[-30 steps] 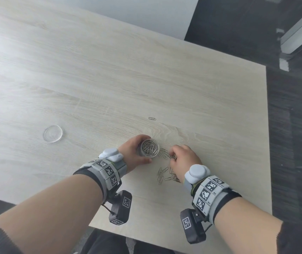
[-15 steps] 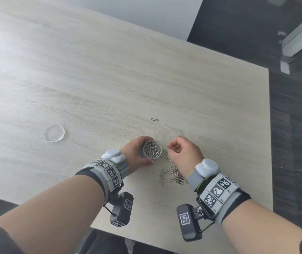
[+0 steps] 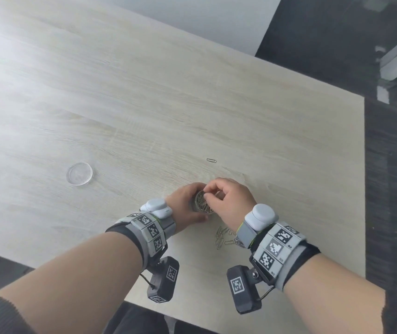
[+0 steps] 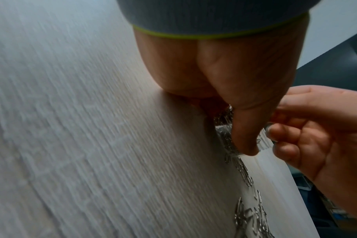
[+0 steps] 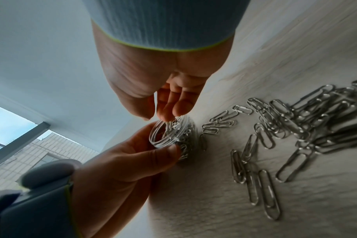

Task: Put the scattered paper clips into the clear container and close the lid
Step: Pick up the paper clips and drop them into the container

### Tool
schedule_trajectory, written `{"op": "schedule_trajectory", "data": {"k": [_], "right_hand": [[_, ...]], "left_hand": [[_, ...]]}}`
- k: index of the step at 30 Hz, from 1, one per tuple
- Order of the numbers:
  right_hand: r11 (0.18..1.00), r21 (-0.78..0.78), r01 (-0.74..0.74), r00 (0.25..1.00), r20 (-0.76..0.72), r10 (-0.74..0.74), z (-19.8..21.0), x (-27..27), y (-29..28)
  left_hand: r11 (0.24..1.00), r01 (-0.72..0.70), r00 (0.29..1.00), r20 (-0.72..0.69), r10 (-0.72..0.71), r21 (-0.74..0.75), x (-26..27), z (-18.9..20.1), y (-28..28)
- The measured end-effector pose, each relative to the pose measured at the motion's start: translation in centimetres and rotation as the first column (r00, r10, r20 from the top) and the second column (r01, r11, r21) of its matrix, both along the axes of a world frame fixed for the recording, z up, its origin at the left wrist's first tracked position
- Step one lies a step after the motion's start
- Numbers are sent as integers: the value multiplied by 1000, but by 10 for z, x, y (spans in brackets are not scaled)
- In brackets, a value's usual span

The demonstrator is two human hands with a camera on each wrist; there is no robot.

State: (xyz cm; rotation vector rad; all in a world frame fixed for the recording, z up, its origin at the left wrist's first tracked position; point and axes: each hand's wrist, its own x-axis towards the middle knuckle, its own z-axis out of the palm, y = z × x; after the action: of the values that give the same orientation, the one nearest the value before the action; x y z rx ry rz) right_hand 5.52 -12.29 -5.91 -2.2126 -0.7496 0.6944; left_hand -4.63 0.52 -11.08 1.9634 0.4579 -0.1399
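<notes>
A small clear container (image 3: 201,204), nearly full of silver paper clips, stands on the table near the front edge. My left hand (image 3: 187,208) grips its side, with the thumb on its wall (image 4: 245,141). My right hand (image 3: 226,201) hovers over the container mouth (image 5: 169,133), and its bunched fingertips (image 5: 167,115) pinch a few clips just inside the rim. A loose pile of paper clips (image 3: 226,238) lies right of the container, partly under my right wrist, and shows large in the right wrist view (image 5: 285,128). One single clip (image 3: 211,160) lies farther back.
The round clear lid (image 3: 79,174) lies flat on the table far to the left. The light wooden table (image 3: 144,104) ends at its right edge (image 3: 364,189), with dark floor beyond. The front edge runs close beneath my wrists.
My right hand has lifted from the pile with clips pinched and moved left to the container mouth. My left hand has kept its grip on the container.
</notes>
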Motion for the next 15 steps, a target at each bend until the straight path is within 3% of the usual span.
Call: {"op": "schedule_trajectory", "data": {"k": [5,9,11,15], "right_hand": [[995,46,86,996,30,-87,5,16,2],[989,23,145,983,108,-146,-13,39,11],[995,-42,91,986,146,-84,-27,48,17],[926,-341,-161,941,231,248,-34,54,28]], "left_hand": [[1000,-2,1000,22,2,-20,-1,-1,0],[1000,-25,1000,8,25,-17,-7,-2,3],[999,-38,999,9,38,-22,-12,-2,6],[997,-76,997,-2,76,-25,-23,-1,10]]}}
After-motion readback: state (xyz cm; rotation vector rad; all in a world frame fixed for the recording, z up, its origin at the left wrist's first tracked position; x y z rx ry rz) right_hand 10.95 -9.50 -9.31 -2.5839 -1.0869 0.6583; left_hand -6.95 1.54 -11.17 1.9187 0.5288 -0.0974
